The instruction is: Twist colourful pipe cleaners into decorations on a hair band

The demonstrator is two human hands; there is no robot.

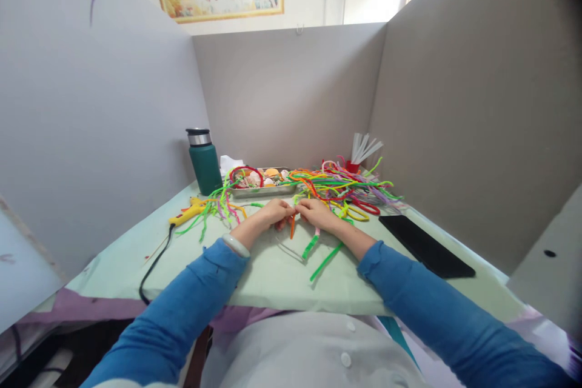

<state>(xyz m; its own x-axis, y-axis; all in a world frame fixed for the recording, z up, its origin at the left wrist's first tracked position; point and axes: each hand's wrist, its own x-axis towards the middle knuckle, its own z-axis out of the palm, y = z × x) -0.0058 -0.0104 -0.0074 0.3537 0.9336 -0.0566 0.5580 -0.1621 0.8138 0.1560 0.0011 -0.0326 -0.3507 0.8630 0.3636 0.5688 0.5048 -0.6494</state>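
Note:
My left hand (276, 213) and my right hand (313, 213) meet over the middle of the table, fingers pinched close together. Between them is an orange pipe cleaner (292, 227), its end hanging down below the fingertips. Both hands appear closed on it, though the fingers hide most of it. A thin bare wire loop (291, 250) curves below the hands and leads to a green-wrapped piece (310, 247) with a pink end. Beside my right wrist lies a straight green pipe cleaner (326, 262).
Behind my hands lie a metal tray (264, 191) of small items and a heap of colourful pipe cleaners (336, 185). A green bottle (206, 163) and a yellow glue gun (187, 212) stand left. White sticks (364, 148) and a black flat panel (425, 245) are right. Grey partitions (291, 91) enclose the table.

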